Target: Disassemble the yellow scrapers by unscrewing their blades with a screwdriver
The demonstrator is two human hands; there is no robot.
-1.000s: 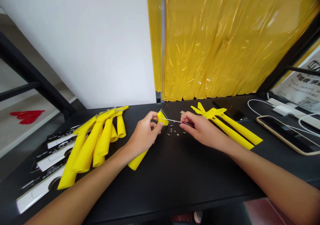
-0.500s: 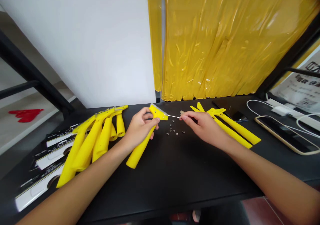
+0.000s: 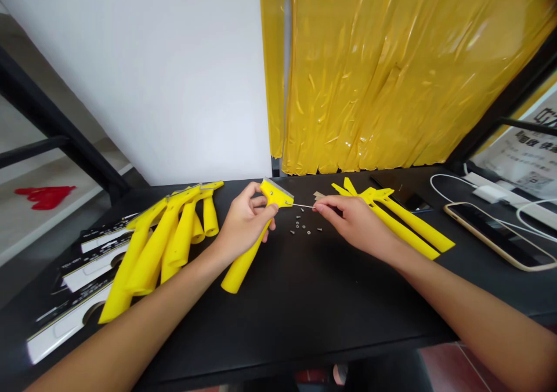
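Observation:
My left hand (image 3: 248,221) is closed around a yellow scraper (image 3: 243,264) just below its head, where a metal blade edge and a screw show. My right hand (image 3: 357,221) pinches a thin metal rod (image 3: 303,206) that looks like a hex key. The rod's far end meets the lower right corner of the scraper head; the end inside my fingers is hidden. Below the rod, several small screws and nuts (image 3: 303,227) lie loose on the black table (image 3: 313,311). Small flat metal pieces (image 3: 319,196) are just beyond my right fingertips.
Several yellow scrapers (image 3: 178,241) lie at the left, over white and black boxes (image 3: 69,328). More yellow handles (image 3: 413,224) lie behind my right hand. Farther right are a phone (image 3: 500,235), a dark phone (image 3: 402,195), white cables and a power strip (image 3: 491,186).
The scraper head has turned slightly in my left hand, so more of its blade edge shows. The rod's tip sits slightly lower and further right. Both hands keep their holds.

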